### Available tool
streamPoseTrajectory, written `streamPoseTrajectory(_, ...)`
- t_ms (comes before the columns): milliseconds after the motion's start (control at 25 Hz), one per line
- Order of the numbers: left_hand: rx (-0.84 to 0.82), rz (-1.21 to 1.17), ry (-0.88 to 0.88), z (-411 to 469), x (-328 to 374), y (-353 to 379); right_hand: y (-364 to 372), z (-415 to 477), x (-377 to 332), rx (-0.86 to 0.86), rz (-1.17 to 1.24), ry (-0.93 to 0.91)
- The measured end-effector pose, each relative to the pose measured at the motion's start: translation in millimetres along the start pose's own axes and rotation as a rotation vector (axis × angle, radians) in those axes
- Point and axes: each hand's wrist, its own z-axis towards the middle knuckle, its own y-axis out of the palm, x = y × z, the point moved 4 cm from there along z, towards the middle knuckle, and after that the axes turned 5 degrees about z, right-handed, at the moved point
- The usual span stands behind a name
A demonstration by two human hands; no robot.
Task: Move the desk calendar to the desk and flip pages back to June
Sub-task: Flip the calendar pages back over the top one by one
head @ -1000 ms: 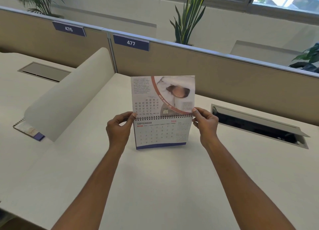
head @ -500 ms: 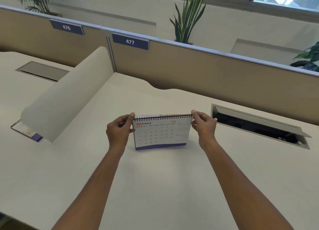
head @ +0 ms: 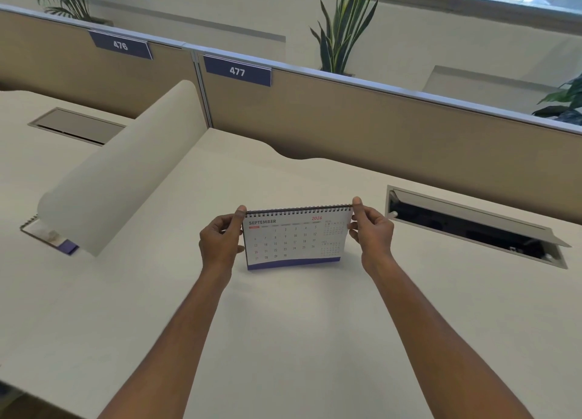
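Fingers [head: 241,212] on calendar [head: 296,240], page now down

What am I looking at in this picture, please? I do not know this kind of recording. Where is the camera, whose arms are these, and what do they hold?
There is no machine here. A person wears one wide-angle camera on the head, so the picture looks forward and down along the person's own two bare arms. The left hand and the right hand pinch the top corners of a small desk calendar, which stands on the pale desk. Its front page reads SEPTEMBER. To the right is an open cable hatch in the desk. To the left, a curved divider partly covers another spiral-bound booklet. Labels 476 and 477 mark the partition behind.
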Motion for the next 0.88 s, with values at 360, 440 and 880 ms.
streamPoseTrajectory(360, 0.103, -0.065, -0.059, -25.1, -61.5, -6.9, -26.0, -10.6, 49.8, 0.064, -0.139, 0.041)
streamPoseTrajectory(440, 0.082, 0.006, -0.064, -32.0, -73.8, -7.9, -30.0, -14.3, 58.5, 0.053, -0.211, 0.041)
streamPoseTrajectory(880, 0.051, 0.176, -0.045, -52.8, -79.6, -10.9, -39.2, -31.2, 73.1, 0.038, -0.193, 0.025)
